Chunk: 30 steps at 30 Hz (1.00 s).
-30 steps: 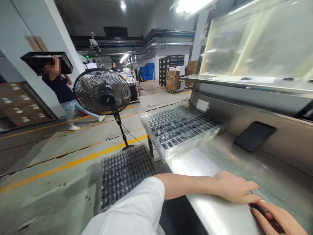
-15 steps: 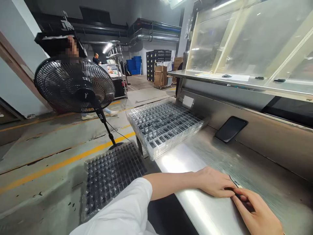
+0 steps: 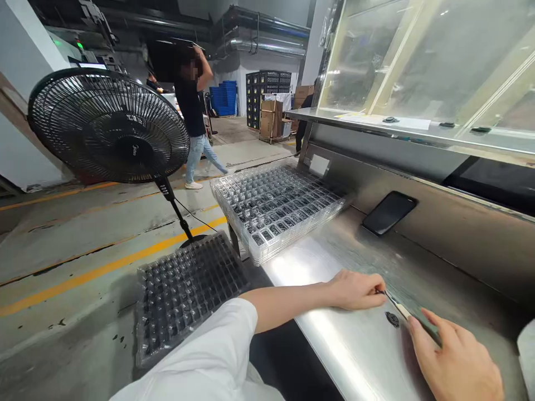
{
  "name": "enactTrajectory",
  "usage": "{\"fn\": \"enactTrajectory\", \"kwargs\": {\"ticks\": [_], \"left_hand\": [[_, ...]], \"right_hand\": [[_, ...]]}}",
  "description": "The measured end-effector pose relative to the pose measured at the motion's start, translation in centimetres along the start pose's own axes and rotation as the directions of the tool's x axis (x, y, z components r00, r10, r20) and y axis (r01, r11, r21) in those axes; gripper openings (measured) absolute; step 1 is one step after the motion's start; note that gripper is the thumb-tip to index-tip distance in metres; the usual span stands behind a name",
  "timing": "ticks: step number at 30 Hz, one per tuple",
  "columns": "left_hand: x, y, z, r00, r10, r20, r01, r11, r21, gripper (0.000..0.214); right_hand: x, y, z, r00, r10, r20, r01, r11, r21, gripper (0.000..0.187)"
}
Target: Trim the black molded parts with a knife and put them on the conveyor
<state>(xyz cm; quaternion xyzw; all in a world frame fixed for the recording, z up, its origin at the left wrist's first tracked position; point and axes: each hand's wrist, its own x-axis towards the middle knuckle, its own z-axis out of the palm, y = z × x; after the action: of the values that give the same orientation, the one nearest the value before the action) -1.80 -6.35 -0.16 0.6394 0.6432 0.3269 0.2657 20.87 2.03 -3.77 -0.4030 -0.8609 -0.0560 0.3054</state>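
Note:
My right hand [image 3: 457,353] is closed round the green handle of a slim hand tool [image 3: 402,310], which has a cream collar and a thin tip pointing toward my left hand. My left hand [image 3: 357,289] rests over the metal bench with its fingers curled together at that tip. A small dark bit shows at the fingertips; most of what they pinch is hidden. A small black part [image 3: 392,319] lies flat on the bench between my hands, close to the tool and untouched.
A stack of clear compartment trays [image 3: 280,209] with dark parts sits on the bench's far left. Lower, another tray [image 3: 188,295] stands beside the bench. A phone [image 3: 389,213] lies by the back panel. A fan [image 3: 134,147] stands left; a person [image 3: 193,111] walks behind it.
My hands have drawn apart, uncovering the tool and the small black part on the bench. The person behind the fan has moved right, carrying a dark object at head height.

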Motion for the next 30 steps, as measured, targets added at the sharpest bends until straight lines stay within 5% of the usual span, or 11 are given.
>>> {"fn": "enactTrajectory", "kwargs": {"ticks": [4, 9, 16, 21, 30], "left_hand": [[0.1, -0.5, -0.3, 0.985, -0.127, -0.119, 0.079, 0.936, -0.344, 0.019], [0.8, -1.3, 0.5, 0.985, -0.150, -0.089, 0.048, 0.722, -0.690, 0.020], [2.0, 0.6, 1.0, 0.995, -0.100, -0.019, 0.048, 0.628, -0.777, 0.029], [3.9, 2.8, 1.6, 1.000, 0.013, 0.028, 0.013, 0.642, -0.767, 0.031], [4.1, 3.2, 4.2, 0.984, 0.135, 0.120, 0.029, 0.538, -0.842, 0.046]], "right_hand": [[-0.1, 1.0, 0.9, 0.989, 0.070, 0.129, -0.062, 0.996, -0.065, 0.071], [-0.2, -0.7, 0.2, 0.985, 0.081, 0.154, -0.084, 0.996, 0.014, 0.053], [-0.2, -2.5, -1.4, 0.917, 0.398, -0.009, -0.371, 0.862, 0.346, 0.040], [-0.2, -3.6, -2.3, 0.895, 0.425, -0.131, -0.269, 0.752, 0.602, 0.040], [-0.5, -3.4, -2.5, 0.914, 0.397, -0.088, -0.276, 0.766, 0.580, 0.036]]}}
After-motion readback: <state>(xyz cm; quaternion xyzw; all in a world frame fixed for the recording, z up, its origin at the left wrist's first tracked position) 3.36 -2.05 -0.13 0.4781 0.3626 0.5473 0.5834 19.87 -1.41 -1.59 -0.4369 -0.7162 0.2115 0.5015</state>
